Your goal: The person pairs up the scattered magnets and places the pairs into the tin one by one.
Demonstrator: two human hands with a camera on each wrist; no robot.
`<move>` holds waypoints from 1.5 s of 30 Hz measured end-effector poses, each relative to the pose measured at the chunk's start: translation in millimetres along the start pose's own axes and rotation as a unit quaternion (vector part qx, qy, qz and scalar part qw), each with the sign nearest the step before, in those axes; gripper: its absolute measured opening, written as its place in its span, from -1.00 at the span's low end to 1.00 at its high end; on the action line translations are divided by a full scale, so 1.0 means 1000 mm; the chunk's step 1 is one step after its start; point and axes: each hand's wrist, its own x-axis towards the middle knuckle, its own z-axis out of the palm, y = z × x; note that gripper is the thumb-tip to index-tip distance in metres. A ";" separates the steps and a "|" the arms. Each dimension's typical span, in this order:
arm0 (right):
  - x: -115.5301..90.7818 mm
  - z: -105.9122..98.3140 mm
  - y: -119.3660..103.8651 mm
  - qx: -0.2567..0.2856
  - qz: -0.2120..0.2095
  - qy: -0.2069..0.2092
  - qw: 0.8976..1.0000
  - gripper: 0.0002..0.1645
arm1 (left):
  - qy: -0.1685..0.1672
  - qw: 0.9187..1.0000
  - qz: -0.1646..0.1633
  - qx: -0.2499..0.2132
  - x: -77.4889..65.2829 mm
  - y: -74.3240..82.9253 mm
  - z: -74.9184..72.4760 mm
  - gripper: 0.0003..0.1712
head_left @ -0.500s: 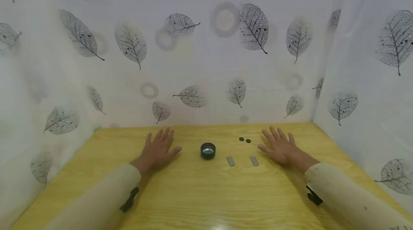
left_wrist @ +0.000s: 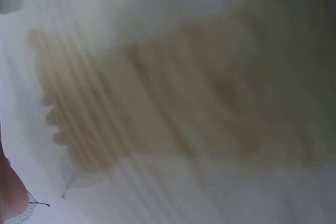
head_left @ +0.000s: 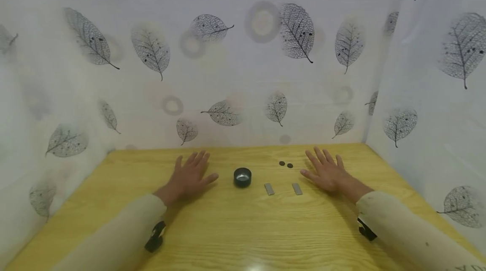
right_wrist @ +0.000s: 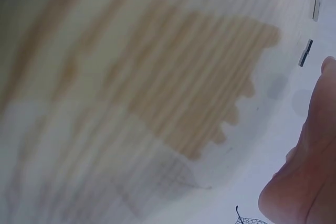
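My left hand [head_left: 190,177] lies palm down on the wooden table with its fingers spread, left of a small dark round bowl [head_left: 242,177]. The thumb points toward the bowl without touching it. On the right, my right hand [head_left: 328,174] is spread out likewise, holding nothing. Between the bowl and this hand lie two flat grey rectangular strips [head_left: 269,189], apart from each other. Behind them sit two small dark discs [head_left: 282,163] side by side. Part of the right hand [right_wrist: 310,156] shows in the right wrist view, with both strips [right_wrist: 318,1] beyond it.
The yellow wood-grain table [head_left: 228,228] is enclosed at the back and sides by a pale curtain [head_left: 235,72] printed with dark leaves. A dark strap or device [head_left: 155,237] sits under the left sleeve, and another [head_left: 366,229] under the right one.
My left hand has shifted slightly to the right, closer to the bowl. The head view has turned a little; the bowl, strips and discs stay in place on the table.
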 end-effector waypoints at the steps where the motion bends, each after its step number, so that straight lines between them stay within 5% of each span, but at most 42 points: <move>1: 0.000 0.000 0.001 0.000 0.003 -0.001 1.000 0.00 | -0.002 1.000 0.007 0.006 0.001 0.001 0.000 -0.03; 31: 0.003 -0.002 -0.005 -0.005 -0.011 0.004 1.000 -0.02 | 0.021 0.997 0.068 0.016 0.009 0.029 -0.002 -0.08; 45: 0.002 -0.001 -0.007 -0.004 -0.022 0.006 1.000 -0.04 | 0.031 0.996 0.085 0.014 0.015 0.032 0.010 -0.08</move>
